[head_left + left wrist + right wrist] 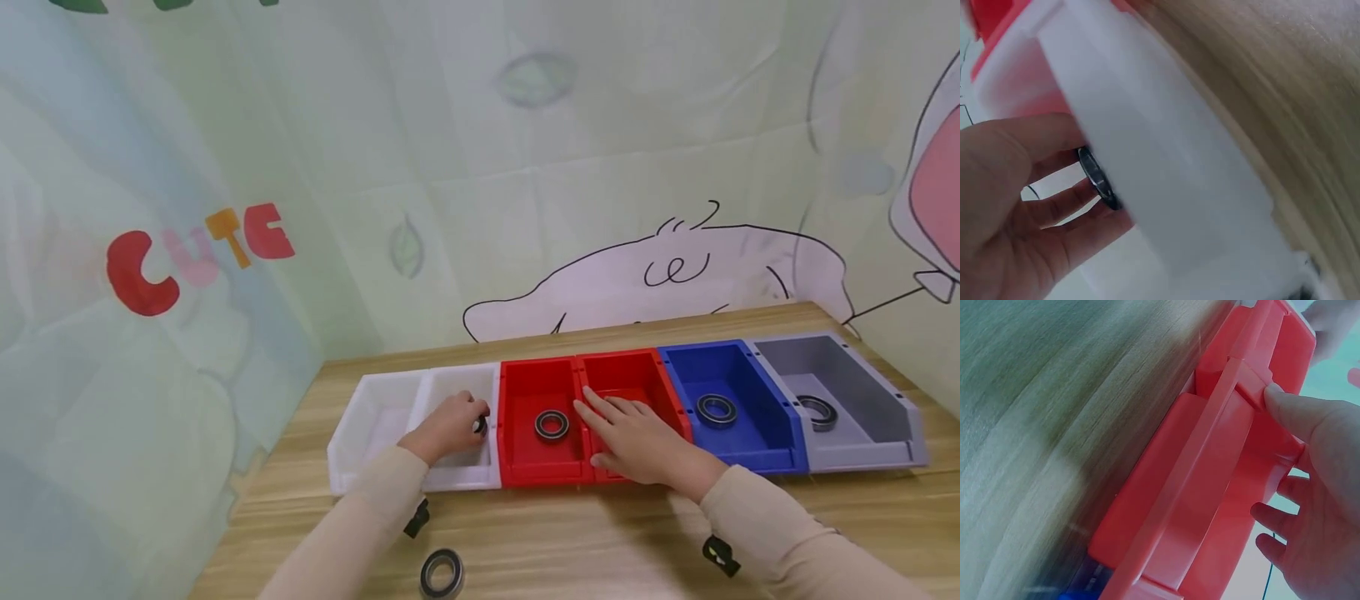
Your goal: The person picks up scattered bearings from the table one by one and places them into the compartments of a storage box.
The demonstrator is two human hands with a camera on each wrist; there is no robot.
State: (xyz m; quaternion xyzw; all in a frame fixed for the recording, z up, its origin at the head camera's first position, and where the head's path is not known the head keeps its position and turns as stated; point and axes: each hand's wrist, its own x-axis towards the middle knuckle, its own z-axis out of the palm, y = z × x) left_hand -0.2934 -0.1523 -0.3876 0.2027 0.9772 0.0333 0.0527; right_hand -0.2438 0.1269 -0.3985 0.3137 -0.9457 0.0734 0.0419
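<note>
My left hand (450,427) reaches into the second white bin (462,477) from the left. It pinches a black-rimmed ball bearing (1097,178) between thumb and fingers, and the left wrist view shows that ring on edge near the bin's front wall. Over the right-hand red bin (630,367) lies my right hand (637,437), fingers spread and fairly straight. Its thumb touches the rim where the two red bins meet, as the right wrist view shows. Another bearing (552,411) lies flat in the left-hand red bin (525,462).
A bearing (716,398) lies in the blue bin (765,446), and one more (831,410) in the grey bin (870,392). The far-left white bin (378,417) ends the row. A loose bearing (457,575) sits on the wooden table (555,542) near its front. A printed curtain (420,167) stands behind.
</note>
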